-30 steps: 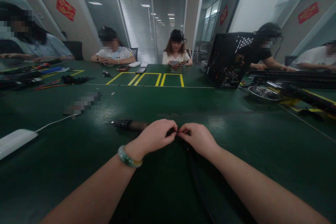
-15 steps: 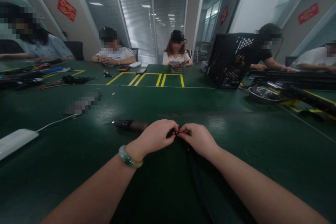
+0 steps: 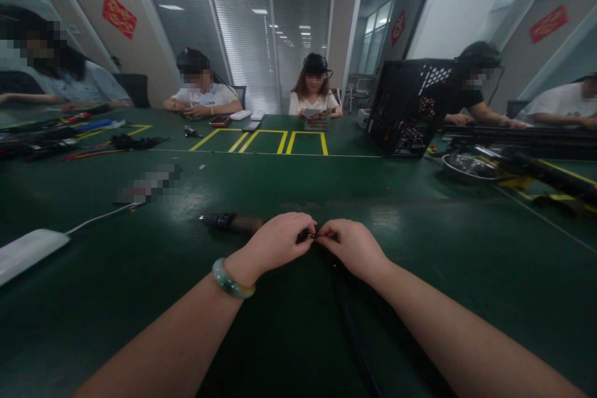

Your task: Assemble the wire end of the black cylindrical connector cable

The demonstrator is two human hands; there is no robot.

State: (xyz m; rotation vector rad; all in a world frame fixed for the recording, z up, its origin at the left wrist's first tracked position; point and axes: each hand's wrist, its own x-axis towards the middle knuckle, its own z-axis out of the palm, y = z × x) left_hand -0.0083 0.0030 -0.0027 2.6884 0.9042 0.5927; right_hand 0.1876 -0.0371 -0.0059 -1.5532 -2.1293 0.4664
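Note:
At the middle of the head view, my left hand (image 3: 278,241) is closed in a pinch on a small black part (image 3: 303,237) with a gold-coloured metal bit. My right hand (image 3: 351,247) meets it from the right, thumb and fingertips pinched on the same small piece. A dark pen-shaped electric screwdriver (image 3: 236,223) lies beyond my left hand, tip to the left; its rear end is hidden behind that hand. From beneath my right hand a black cable (image 3: 351,326) runs to the bottom edge. Whether it joins the pinched part is hidden.
A white box-shaped device (image 3: 33,253) with a white cord lies at left. Black cable bundles (image 3: 133,140) are further back. At right stand a black computer case (image 3: 403,112) and a metal bowl (image 3: 469,166) with small parts. Several people sit around the green table (image 3: 261,183).
My hands have hardly moved and keep their pinch at the same spot. The person at far right has leaned slightly.

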